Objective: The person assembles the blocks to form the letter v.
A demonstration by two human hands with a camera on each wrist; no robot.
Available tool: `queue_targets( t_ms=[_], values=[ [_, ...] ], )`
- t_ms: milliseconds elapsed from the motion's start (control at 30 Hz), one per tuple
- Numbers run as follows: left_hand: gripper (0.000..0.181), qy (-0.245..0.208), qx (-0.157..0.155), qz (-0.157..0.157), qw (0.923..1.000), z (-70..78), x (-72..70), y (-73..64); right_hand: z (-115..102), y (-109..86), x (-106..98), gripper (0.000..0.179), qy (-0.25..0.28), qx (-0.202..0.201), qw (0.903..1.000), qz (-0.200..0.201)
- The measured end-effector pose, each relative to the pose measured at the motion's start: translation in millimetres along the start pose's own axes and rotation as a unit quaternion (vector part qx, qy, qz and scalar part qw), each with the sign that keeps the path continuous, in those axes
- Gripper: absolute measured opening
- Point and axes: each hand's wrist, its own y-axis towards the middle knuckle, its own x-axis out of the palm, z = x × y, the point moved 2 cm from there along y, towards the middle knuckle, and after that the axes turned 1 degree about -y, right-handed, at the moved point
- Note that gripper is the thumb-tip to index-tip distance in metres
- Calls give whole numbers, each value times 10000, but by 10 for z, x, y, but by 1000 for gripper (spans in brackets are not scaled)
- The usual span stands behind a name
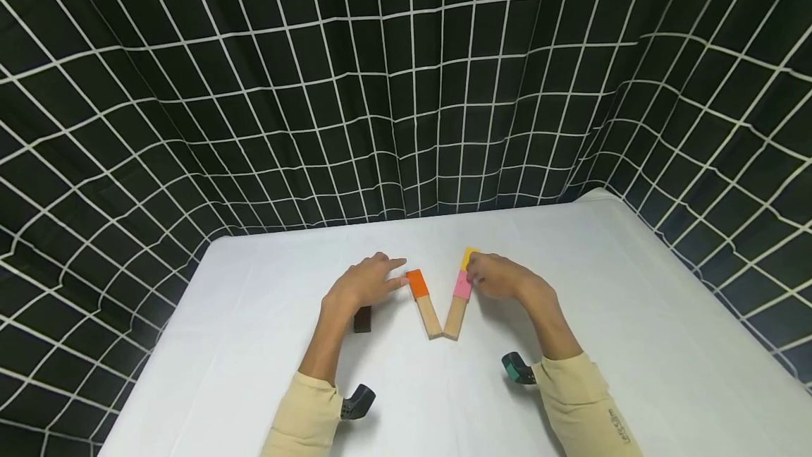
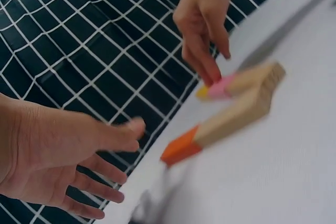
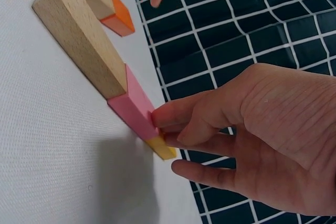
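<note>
Two plain wooden blocks (image 1: 428,317) (image 1: 454,317) lie on the white table, their near ends meeting in a V. An orange block (image 1: 417,283) continues the left leg. The right leg runs on into a pink block (image 1: 463,285), then a yellow block (image 1: 470,255) at its far end. My right hand (image 1: 499,275) has its fingertips against the pink block beside the yellow one; its thumb stands apart in the left wrist view. Fingers spread, my left hand (image 1: 366,282) hovers just left of the orange block and holds nothing.
A dark brown block (image 1: 362,319) lies on the white table (image 1: 254,344), partly hidden under my left wrist. Black cloth with a white grid (image 1: 393,90) rises behind the table and along both sides. A wrist camera (image 1: 358,402) sits on each sleeve.
</note>
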Motion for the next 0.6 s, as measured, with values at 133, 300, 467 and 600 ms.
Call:
queue_targets(
  t_ms=[133, 300, 467, 600],
  values=[
    [59, 33, -193, -177, 9997, -159, 6, -151, -8, -18, 22, 32, 55, -58, 10000, 21],
    [67, 88, -232, -372, 9990, -324, -30, -353, -41, -21, 45, 33, 60, -18, 10000, -12],
    [65, 211, 179, -538, 9982, -395, -85, -472, -44, -8, 37, 35, 4, 77, 10000, -4],
    [64, 245, 572, -658, 9959, -391, -83, -504, -29, -1, -7, 38, -47, 104, 9999, -34]
  ],
)
